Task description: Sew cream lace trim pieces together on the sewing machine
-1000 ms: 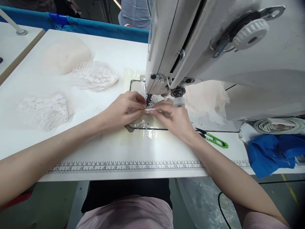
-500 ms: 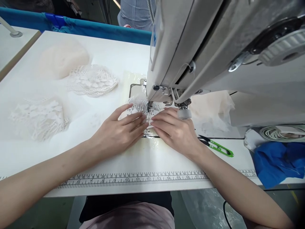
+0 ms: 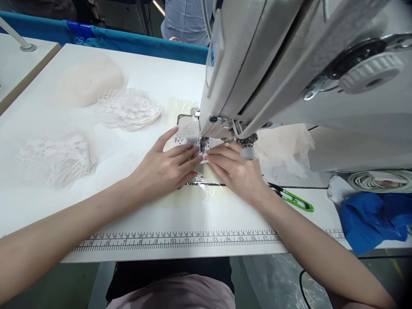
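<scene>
A piece of white lace (image 3: 189, 132) lies under the presser foot (image 3: 203, 145) of a sewing machine (image 3: 244, 56). Flat on the left part of the lace rests my left hand (image 3: 167, 167), its fingers stretched out and the little finger spread away. My right hand (image 3: 238, 169) is on the other side of the foot, thumb and forefinger tips close together at the near edge of the lace. Its outer fingers are partly hidden by the machine head. Fingertips of both hands are close to the foot, and the needle cannot be made out.
Two more lace pieces (image 3: 128, 109) (image 3: 61, 159) and a beige mesh cup (image 3: 90, 81) lie at left. Green thread snips (image 3: 294, 199) are beside my right wrist. Blue cloth (image 3: 373, 219) and coiled tape (image 3: 380, 180) sit at far right. A printed ruler (image 3: 186, 240) runs along the front edge.
The lace has moved away from me under the presser foot, and less of it shows on the near side. Both hands have shifted slightly with it. The view has tilted a little.
</scene>
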{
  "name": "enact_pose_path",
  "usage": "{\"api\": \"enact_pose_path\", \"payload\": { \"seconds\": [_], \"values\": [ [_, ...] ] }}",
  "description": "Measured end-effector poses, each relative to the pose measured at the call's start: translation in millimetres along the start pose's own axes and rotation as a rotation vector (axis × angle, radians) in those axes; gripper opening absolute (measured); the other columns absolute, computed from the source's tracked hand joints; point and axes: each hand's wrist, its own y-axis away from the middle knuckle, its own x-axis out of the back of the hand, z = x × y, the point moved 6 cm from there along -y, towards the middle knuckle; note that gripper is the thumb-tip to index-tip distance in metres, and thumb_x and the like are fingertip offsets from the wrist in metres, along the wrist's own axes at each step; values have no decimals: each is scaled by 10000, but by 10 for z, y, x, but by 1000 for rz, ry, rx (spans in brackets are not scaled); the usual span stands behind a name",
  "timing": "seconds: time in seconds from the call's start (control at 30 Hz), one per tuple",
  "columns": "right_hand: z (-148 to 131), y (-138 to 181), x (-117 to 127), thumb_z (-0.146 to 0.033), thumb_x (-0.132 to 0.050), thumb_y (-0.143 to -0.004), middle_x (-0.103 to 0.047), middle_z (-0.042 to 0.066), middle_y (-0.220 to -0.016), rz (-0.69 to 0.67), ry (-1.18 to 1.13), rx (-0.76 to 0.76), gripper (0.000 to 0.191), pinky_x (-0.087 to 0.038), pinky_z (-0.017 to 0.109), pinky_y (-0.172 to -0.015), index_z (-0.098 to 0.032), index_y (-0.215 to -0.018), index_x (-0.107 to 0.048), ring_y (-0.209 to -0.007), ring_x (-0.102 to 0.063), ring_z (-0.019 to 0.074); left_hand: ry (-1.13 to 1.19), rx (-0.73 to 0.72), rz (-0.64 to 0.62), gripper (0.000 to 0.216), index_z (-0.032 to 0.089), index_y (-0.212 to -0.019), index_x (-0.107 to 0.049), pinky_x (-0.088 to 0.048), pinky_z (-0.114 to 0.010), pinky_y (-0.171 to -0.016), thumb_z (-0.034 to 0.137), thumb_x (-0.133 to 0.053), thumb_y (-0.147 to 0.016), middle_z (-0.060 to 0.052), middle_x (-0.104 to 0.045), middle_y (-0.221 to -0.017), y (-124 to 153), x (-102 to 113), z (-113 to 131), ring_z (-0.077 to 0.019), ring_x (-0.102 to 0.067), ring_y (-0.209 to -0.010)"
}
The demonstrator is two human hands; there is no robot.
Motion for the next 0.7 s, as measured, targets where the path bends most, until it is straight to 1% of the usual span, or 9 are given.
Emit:
{"api": "enact_pose_path", "payload": {
  "seconds": [0.17,0.23,0.37,0.43,0.6,0.7],
  "values": [
    [-17,-2,-12,-251,-550,-954,-731,48,-1128,5,79,-12,202,-507,393,-892,-184,-1007,-733,-947,-653,203,39,53,-2,301,217,-1261,-598,-242,-572,-1200,293,-459,-1005,-50,-681,-1240,-9,-13,-44,-220,-622,-1191],
    [-73,13,4,-276,-554,-956,-734,38,-1126,6,132,15,215,-501,396,-913,-175,-1025,-732,-970,-656,209,25,34,14,297,218,-1264,-592,-259,-576,-1190,277,-474,-998,-48,-682,-1238,9,11,-6,-221,-630,-1178],
    [-187,49,47,-273,-552,-961,-737,18,-1128,15,194,95,226,-497,389,-937,-158,-1045,-728,-964,-671,197,-26,-42,41,279,149,-1233,-604,-353,-555,-1143,220,-504,-982,-78,-705,-1188,50,63,98,-224,-659,-1126],
    [-213,59,64,-258,-556,-959,-739,13,-1124,17,208,114,221,-499,383,-942,-149,-1042,-729,-956,-676,191,-40,-58,52,274,136,-1221,-610,-370,-541,-1137,217,-510,-978,-82,-715,-1165,58,76,112,-220,-670,-1105],
    [-221,67,74,-244,-556,-960,-742,-1,-1111,19,236,118,213,-504,380,-950,-160,-1050,-729,-966,-680,187,-22,-23,30,250,235,-1201,-617,-316,-517,-1188,252,-484,-991,-13,-712,-1177,51,53,61,-183,-662,-1125],
    [-219,70,68,-239,-559,-958,-743,-2,-1110,21,244,115,210,-505,381,-960,-155,-1047,-729,-979,-682,193,5,9,15,247,241,-1188,-621,-304,-514,-1198,256,-463,-999,1,-711,-1180,45,38,36,-179,-654,-1139]
  ]
}}
